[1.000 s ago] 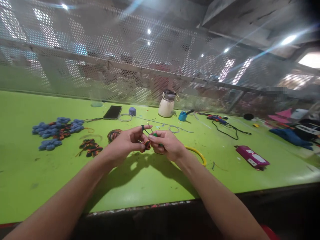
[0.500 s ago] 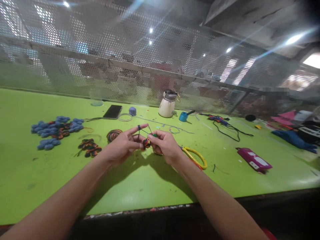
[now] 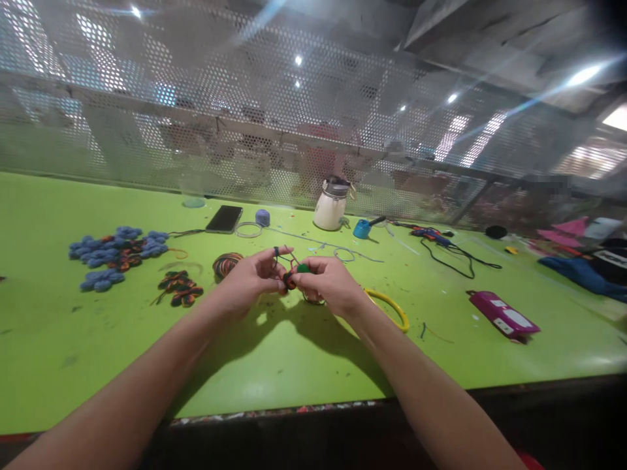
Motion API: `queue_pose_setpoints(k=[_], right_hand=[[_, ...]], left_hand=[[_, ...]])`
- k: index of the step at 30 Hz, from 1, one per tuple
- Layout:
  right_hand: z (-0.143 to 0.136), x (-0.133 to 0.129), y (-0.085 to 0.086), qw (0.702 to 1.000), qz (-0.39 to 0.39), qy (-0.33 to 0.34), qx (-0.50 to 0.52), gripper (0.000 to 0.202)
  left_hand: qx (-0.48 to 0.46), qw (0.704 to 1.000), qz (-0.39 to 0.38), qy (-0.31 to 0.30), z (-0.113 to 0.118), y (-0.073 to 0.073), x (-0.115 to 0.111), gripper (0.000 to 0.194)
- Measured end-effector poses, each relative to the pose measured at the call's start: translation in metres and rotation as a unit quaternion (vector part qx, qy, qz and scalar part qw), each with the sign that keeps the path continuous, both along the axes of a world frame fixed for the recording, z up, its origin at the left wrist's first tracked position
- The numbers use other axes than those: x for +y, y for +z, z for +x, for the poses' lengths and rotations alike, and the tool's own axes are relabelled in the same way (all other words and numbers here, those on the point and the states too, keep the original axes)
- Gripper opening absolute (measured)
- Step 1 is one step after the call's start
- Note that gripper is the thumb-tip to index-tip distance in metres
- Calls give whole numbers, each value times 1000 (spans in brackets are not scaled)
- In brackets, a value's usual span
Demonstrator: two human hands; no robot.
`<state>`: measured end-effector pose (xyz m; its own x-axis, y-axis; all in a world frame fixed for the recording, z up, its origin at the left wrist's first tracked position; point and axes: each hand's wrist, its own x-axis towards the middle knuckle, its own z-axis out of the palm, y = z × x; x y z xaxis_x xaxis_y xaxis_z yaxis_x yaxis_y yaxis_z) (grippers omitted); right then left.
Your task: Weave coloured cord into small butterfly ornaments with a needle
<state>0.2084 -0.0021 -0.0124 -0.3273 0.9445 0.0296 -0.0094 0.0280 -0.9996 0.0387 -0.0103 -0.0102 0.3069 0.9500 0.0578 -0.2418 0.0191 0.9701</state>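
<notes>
Between my hands is a small dark multicoloured crochet piece (image 3: 289, 281). My left hand (image 3: 253, 277) pinches it between thumb and fingers, with dark yarn looped round the raised index finger. In my right hand (image 3: 324, 281) is a crochet hook (image 3: 303, 268) with a green grip, its thin shaft pointing up and left toward that yarn. Left of my left hand lies a ball of multicoloured yarn (image 3: 227, 266). Beyond it are a dark multicoloured crochet flower piece (image 3: 180, 288) and a cluster of blue crochet flowers (image 3: 100, 251). Yellow-handled scissors (image 3: 392, 305) lie partly hidden behind my right wrist.
Along the back of the green table (image 3: 274, 385) are a phone (image 3: 224, 219), a small purple yarn ball (image 3: 263, 217), a white jug (image 3: 330, 207) and a blue pot (image 3: 362, 228). Rightward lie a corded tool (image 3: 434, 236) and a magenta box (image 3: 503, 316). A perforated screen (image 3: 274, 130) stands behind.
My left index finger has bent and come lower, nearer the hook. My right hand has turned slightly, showing more of the green grip. The whole view has shifted a little.
</notes>
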Motion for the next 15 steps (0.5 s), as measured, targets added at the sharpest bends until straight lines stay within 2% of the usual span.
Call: queue_pose_setpoints(k=[3,5,7,11,15], right_hand=[[2,0,4,994,-69,47,67,20],[3,1,4,991,-79,60,85,25],[3,1,2,993,-66,50,81,28],[1,2,-2,997,-50,22,53,27],[-1,3,-3,998,-42,-1,36,22]], left_hand=[[-2,1000,-8,-12,-3,2,0,73],[-16,999,-35,-23,-5,2,0,75],[-23,998,-48,-20,-6,1,0,74],[-18,1000,-24,9,-3,-1,1,68],[-4,1000,-2,3,-3,1,1,61]])
